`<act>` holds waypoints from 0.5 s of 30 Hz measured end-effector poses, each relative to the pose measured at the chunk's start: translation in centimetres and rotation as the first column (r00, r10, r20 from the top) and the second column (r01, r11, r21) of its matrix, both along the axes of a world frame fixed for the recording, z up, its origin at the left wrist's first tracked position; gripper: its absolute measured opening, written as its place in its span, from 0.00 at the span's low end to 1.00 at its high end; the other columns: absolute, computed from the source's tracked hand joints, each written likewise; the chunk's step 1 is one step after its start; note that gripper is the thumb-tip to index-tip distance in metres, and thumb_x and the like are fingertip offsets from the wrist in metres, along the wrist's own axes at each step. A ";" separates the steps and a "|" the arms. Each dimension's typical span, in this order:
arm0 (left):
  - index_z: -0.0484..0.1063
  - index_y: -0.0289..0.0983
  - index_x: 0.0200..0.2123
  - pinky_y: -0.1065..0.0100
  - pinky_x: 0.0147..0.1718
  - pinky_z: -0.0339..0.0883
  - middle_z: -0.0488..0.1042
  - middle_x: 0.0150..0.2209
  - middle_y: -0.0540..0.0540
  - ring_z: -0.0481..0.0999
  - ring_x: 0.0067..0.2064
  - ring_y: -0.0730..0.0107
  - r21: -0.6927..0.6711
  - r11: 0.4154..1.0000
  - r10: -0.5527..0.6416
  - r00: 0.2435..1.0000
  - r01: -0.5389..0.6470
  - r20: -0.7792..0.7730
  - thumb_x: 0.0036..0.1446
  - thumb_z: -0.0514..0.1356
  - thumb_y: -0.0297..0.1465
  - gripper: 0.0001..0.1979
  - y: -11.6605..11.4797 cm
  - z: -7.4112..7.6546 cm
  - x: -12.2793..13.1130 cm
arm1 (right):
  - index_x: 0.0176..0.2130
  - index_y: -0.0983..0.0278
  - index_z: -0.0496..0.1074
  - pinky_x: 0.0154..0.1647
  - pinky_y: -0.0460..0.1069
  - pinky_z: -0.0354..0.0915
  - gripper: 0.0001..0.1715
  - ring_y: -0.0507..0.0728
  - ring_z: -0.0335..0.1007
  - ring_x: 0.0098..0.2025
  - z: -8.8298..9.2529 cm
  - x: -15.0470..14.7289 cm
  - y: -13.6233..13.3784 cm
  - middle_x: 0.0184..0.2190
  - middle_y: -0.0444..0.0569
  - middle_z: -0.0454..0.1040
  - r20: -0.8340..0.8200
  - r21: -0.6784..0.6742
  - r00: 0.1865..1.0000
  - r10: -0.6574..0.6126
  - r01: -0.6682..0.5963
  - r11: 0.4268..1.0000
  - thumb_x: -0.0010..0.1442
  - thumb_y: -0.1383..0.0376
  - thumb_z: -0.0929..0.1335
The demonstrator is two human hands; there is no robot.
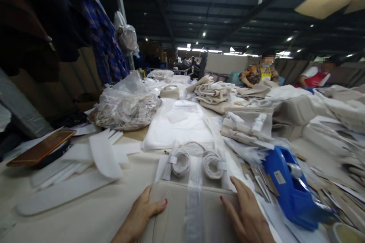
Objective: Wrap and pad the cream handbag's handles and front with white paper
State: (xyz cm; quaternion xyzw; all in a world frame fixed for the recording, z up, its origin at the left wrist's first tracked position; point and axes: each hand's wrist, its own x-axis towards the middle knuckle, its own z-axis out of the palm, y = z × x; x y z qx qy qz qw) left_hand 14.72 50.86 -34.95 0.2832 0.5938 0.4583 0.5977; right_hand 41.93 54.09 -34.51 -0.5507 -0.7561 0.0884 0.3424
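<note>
Fingers (238, 188) on the right hand (248, 212) are spread apart, with the thumb laid on the beige item (173, 212) and the index finger extended past its upper edge. On the left hand (139, 210), the thumb is stretched over the item's face and well parted from the index finger, which is set along the left edge. Neither hand is seen curled tight; whether any fingers are tucked underneath cannot be told.

The beige item is placed at the near side of the table (94, 212), bracketed between both hands, probably so that it is kept square and steady. A clear strip (194, 207) is run down its middle, perhaps so that the layers are kept together. Just beyond its top edge, two pale coils (181, 171) are set side by side, seemingly rolled and wrapped so that they are kept neat.

White sheets (179, 131) are stacked straight ahead, where they can presumably be reached by either hand. To the right, near the right hand, a blue tape dispenser (288, 193) is stood, likely for easy use. White strips (71, 186) are scattered to the left, well within reach. Farther off, folded beige pieces (213, 95) are piled beside a clear plastic bag (125, 108).
</note>
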 end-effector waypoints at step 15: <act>0.70 0.30 0.43 0.59 0.36 0.72 0.79 0.32 0.38 0.79 0.36 0.51 -0.076 0.984 -0.150 0.980 0.160 0.129 0.40 0.68 0.44 0.30 -1.3 4.6 1.0 | 0.46 0.69 0.71 0.40 0.55 0.69 0.34 0.65 0.74 0.43 2.8 0.7 -1.9 0.36 0.54 0.78 -0.742 -0.632 0.594 -0.311 -0.464 0.620 0.53 0.44 0.65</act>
